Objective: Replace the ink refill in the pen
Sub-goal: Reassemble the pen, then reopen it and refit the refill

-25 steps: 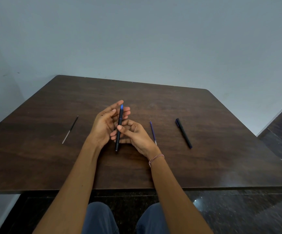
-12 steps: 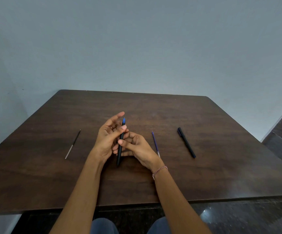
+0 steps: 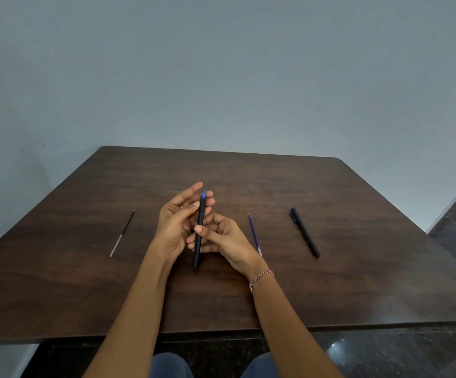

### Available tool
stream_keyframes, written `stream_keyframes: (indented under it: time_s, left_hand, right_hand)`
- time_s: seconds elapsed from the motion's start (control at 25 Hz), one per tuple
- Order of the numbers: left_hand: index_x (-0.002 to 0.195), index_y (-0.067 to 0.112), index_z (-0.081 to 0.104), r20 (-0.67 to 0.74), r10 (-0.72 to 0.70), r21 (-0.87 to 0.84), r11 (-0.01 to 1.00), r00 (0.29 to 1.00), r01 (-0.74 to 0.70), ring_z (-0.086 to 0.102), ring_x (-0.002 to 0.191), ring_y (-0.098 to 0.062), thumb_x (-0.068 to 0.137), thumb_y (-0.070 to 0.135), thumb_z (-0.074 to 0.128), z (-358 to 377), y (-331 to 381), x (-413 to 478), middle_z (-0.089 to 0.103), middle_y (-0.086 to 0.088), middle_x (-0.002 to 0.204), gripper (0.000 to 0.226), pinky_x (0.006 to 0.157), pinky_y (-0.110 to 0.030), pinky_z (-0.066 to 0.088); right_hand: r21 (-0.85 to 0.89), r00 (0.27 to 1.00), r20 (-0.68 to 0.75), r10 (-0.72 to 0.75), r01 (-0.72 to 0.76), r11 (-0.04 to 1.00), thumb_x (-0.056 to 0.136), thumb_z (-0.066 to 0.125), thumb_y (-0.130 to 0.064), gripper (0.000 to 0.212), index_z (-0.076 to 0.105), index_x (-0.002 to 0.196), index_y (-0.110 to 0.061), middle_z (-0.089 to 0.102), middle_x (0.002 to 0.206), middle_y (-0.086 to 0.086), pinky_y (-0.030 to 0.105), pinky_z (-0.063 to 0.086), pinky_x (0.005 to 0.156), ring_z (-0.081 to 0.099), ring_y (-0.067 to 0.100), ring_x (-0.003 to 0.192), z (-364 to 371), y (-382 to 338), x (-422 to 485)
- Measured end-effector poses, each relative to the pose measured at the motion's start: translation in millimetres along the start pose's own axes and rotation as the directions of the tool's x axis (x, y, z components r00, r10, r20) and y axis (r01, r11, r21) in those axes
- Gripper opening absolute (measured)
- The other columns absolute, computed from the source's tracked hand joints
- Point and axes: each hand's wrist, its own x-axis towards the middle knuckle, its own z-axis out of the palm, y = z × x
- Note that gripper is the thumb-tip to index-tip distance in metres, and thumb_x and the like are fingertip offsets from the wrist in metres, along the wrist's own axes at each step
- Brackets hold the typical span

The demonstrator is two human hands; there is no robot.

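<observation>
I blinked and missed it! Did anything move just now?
Barely. The left hand closed its thumb onto the pen near the blue tip; the right hand still pinches its middle. The black refill, blue refill and other pen lie unmoved.

Dark brown wooden table (image 3: pixel 358 282) with a rounded far-right corner, filling the lower half of the frame. Lying flat on it, well apart: thin black refill (image 3: pixel 122 233) at left, blue refill (image 3: pixel 254 233) right of centre, black pen (image 3: pixel 304 232) further right.
</observation>
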Motion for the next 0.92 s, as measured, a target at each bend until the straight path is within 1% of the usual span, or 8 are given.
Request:
stream_keyframes:
  time_s: [0.12, 0.16, 0.28, 0.36, 0.44, 0.56, 0.76, 0.92]
  left_hand:
    - [0.122, 0.019, 0.060, -0.043, 0.022, 0.058, 0.998, 0.999, -0.019, 0.067, 0.083, -0.016, 0.086, -0.004, 0.057, 0.5, 1.3, -0.2, 0.070, -0.005, 0.099, 0.043, 0.053, -0.019, 0.053]
    - [0.124, 0.021, 0.059, -0.057, 0.038, 0.072, 0.997, 0.998, -0.034, 0.065, 0.080, -0.015, 0.083, -0.004, 0.060, 1.1, 1.4, 0.0, 0.067, -0.004, 0.096, 0.047, 0.050, -0.017, 0.051]
    - [0.129, 0.020, 0.054, -0.079, 0.053, 0.048, 0.998, 0.995, -0.049, 0.061, 0.080, -0.016, 0.080, 0.001, 0.063, 2.7, 1.9, 1.1, 0.063, -0.006, 0.098, 0.053, 0.051, -0.017, 0.051]
    - [0.131, 0.016, 0.052, -0.074, 0.008, 0.003, 1.000, 0.997, -0.008, 0.067, 0.087, -0.019, 0.089, 0.000, 0.052, 2.3, 2.0, 0.6, 0.067, -0.011, 0.105, 0.045, 0.060, -0.022, 0.056]
    - [0.128, 0.015, 0.054, -0.055, -0.029, -0.018, 0.999, 0.998, 0.028, 0.069, 0.089, -0.019, 0.092, -0.005, 0.038, 1.0, 0.8, 0.1, 0.070, -0.013, 0.102, 0.044, 0.066, -0.027, 0.058]
    - [0.122, 0.019, 0.059, -0.046, -0.032, 0.010, 0.999, 0.998, 0.033, 0.070, 0.079, -0.017, 0.090, -0.008, 0.040, -0.8, 1.6, 0.4, 0.072, -0.008, 0.093, 0.046, 0.057, -0.026, 0.057]
    - [0.113, 0.023, 0.067, -0.046, -0.019, 0.056, 0.998, 0.999, 0.022, 0.068, 0.072, -0.013, 0.083, -0.002, 0.059, -3.7, 0.3, 0.8, 0.071, 0.000, 0.090, 0.040, 0.045, -0.019, 0.051]
    - [0.105, 0.020, 0.071, -0.061, -0.031, 0.082, 0.996, 0.998, 0.036, 0.063, 0.061, -0.012, 0.070, 0.011, 0.071, -1.9, -1.2, 1.0, 0.067, 0.001, 0.079, 0.037, 0.035, -0.018, 0.043]
  right_hand:
    - [0.004, 1.000, 0.001, -0.004, 0.004, 1.000, 0.091, 0.061, -0.008, 0.015, 0.055, 0.104, -0.004, 0.071, 0.083, 0.012, 0.031, 0.059, 0.073, 0.071, 0.019, 0.074, 0.9, -0.8, -0.4]
    - [0.003, 1.000, -0.002, -0.003, 0.003, 1.000, 0.091, 0.061, -0.008, 0.016, 0.055, 0.105, -0.004, 0.071, 0.083, 0.012, 0.030, 0.059, 0.071, 0.071, 0.019, 0.073, 1.2, -0.9, -0.5]
    - [-0.003, 1.000, -0.008, 0.005, -0.005, 1.000, 0.090, 0.061, -0.007, 0.016, 0.054, 0.105, -0.004, 0.071, 0.082, 0.013, 0.030, 0.059, 0.071, 0.071, 0.019, 0.072, 1.5, -1.3, -0.6]
    - [-0.007, 1.000, -0.007, 0.002, -0.002, 1.000, 0.090, 0.062, -0.008, 0.014, 0.056, 0.102, -0.004, 0.071, 0.083, 0.012, 0.031, 0.059, 0.072, 0.070, 0.019, 0.073, 1.7, -1.3, -0.9]
    - [-0.008, 1.000, -0.005, -0.003, 0.003, 1.000, 0.090, 0.063, -0.009, 0.012, 0.059, 0.101, -0.007, 0.071, 0.083, 0.012, 0.031, 0.059, 0.073, 0.070, 0.020, 0.074, 1.7, -1.3, -1.3]
    - [-0.005, 1.000, -0.001, -0.002, 0.002, 1.000, 0.089, 0.063, -0.009, 0.012, 0.060, 0.101, -0.008, 0.072, 0.083, 0.011, 0.032, 0.059, 0.074, 0.071, 0.020, 0.075, 1.3, -1.0, -1.0]
    - [-0.007, 1.000, -0.008, 0.003, -0.003, 1.000, 0.089, 0.063, -0.010, 0.017, 0.058, 0.104, -0.005, 0.072, 0.084, 0.012, 0.032, 0.059, 0.073, 0.071, 0.020, 0.075, 0.5, -1.2, -0.5]
    - [-0.007, 1.000, -0.004, 0.008, -0.008, 1.000, 0.089, 0.064, -0.010, 0.017, 0.058, 0.104, -0.005, 0.072, 0.084, 0.011, 0.031, 0.059, 0.073, 0.071, 0.020, 0.075, 0.7, -0.8, -0.2]
